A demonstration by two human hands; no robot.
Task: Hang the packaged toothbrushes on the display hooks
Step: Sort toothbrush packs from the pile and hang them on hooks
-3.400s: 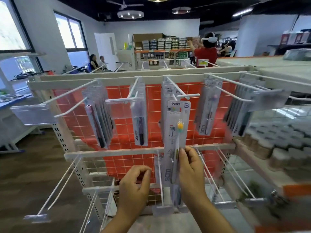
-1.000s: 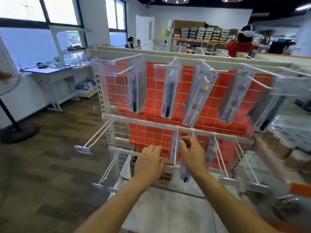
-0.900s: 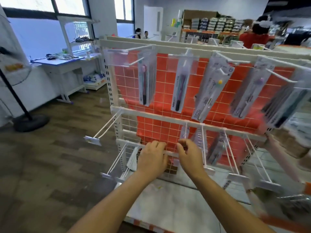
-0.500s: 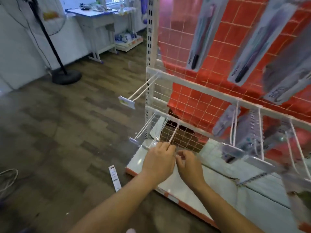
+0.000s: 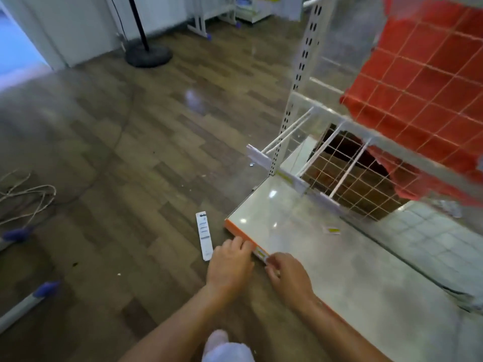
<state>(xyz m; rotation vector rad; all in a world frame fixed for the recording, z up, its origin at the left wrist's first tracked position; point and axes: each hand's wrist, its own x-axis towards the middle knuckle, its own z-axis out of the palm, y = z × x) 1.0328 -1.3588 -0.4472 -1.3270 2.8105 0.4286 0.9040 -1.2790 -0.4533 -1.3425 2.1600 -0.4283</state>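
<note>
Head view, the only one here: there's one toothbrush pack [image 5: 204, 235], a long narrow white card with dark print at its top end and grey lines down the middle. It's lying flat on the wood floor [image 5: 117, 178], just off the base shelf's [image 5: 326, 270] orange-edged corner.

Counting things: one pack, two hands, and three wire display hooks [image 5: 283, 137] as far as I can make out through the blur. All three hooks stick out above the base shelf and are bare.

The left hand [image 5: 230, 265] is at the shelf's orange front edge, just beside the pack's near end and not touching it. Its grip is loose: the fingers are bent against the edge with nothing in them. The right hand [image 5: 288, 276] is also at that edge, on the side away from the pack. Its fingertips are bunched at a small yellow-white label [image 5: 262, 253], and honestly I can't tell if that grip is pinching it or just touching.

A red cloth [image 5: 431, 87] hangs behind the wire grid above the shelf.
</note>
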